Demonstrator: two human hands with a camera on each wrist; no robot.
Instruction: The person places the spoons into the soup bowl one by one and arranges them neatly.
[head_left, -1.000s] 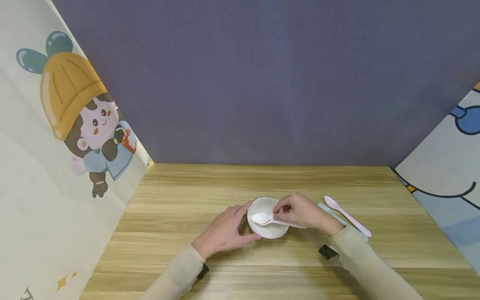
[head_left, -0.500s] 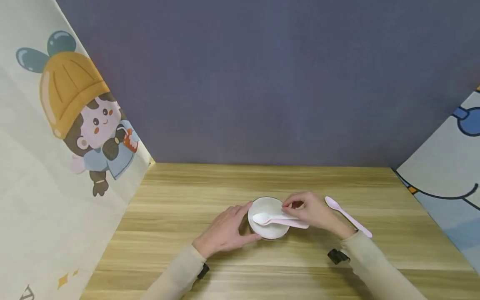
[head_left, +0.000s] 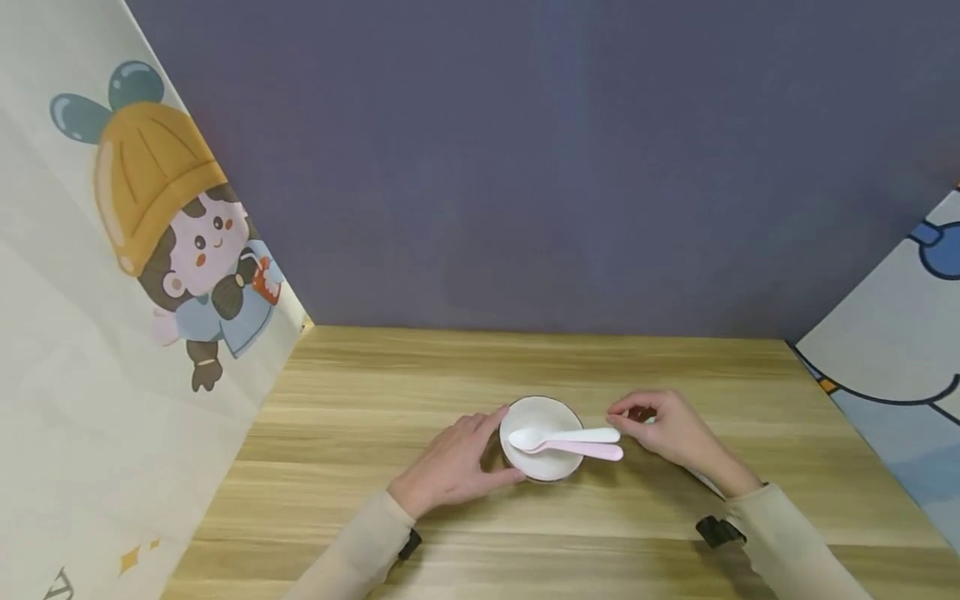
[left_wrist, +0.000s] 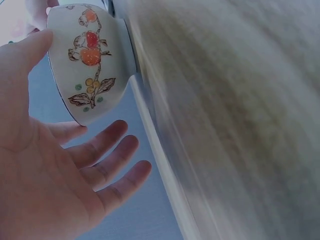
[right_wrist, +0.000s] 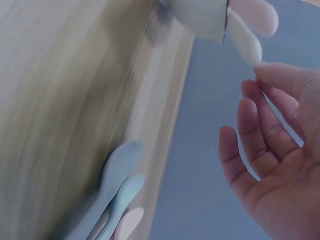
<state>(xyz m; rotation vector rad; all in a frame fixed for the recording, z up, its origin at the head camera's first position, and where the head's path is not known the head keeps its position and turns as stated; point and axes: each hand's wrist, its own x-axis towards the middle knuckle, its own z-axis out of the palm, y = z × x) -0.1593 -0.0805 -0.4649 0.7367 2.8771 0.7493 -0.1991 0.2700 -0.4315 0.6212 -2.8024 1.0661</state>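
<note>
While the left hand (head_left: 453,462) steadies the bowl (head_left: 534,412), head view: the bowl sits upright on the wooden table (head_left: 480,542), below and right of the frame's centre, with left thumb and fingers gripping its left side.
Spoons in the bowl: the white spoon (head_left: 581,435) and the pink spoon (head_left: 592,451) lie side by side, heads overlapping inside, handles jutting past the rim toward the right of the frame.
Handle side: the right hand (head_left: 671,429) is unclenched, grasping nothing that shows, its fingertips just beside the white handle's end.
Parting from the handle: this seems the step in hand; best to draw the fingertips straight off, so neither handle gets knocked down and levered out.
Fruit-patterned wall, left wrist view: it fills the upper left of the frame; thumb and forefinger pinch the bowl, the other fingers spread free. That light hold looks sufficient; squeezing harder might tilt it.
Handle ends, right wrist view: both stick out at the upper right; the thumb tip meets the white one in the picture, though actual contact I cannot tell.
Loose spoons: at lower left, a greyish-blue spoon (right_wrist: 124,157), a mint spoon (right_wrist: 129,187) and a paler pink one (right_wrist: 132,220) lie close together; the wrist should clear them.
</note>
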